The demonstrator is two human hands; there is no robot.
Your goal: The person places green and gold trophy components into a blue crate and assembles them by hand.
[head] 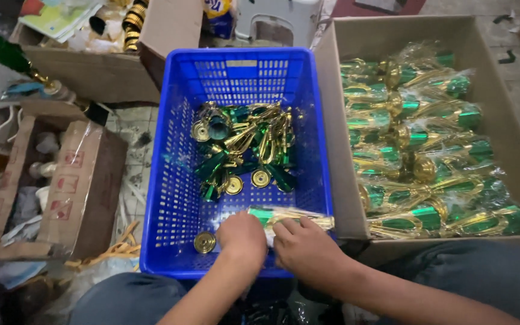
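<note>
Left hand and right hand both grip a clear-wrapped green-and-gold trophy piece over the blue perforated plastic crate holding loose green-and-gold pieces; the brown cardboard box holds wrapped ones.

A tiled floor carries everything here, pale and littered. In the middle sits a blue crate, its slotted walls upright. Hard against its right side stands a big cardboard box, open at the top. To the left, a little apart from the crate, lies a smaller taped box, also open. Behind that one, another carton rests on the tiles, touching the crate's far left corner. Yellowish strips lie loose on the floor between the taped box and the crate, with crumpled plastic beside them.
</note>
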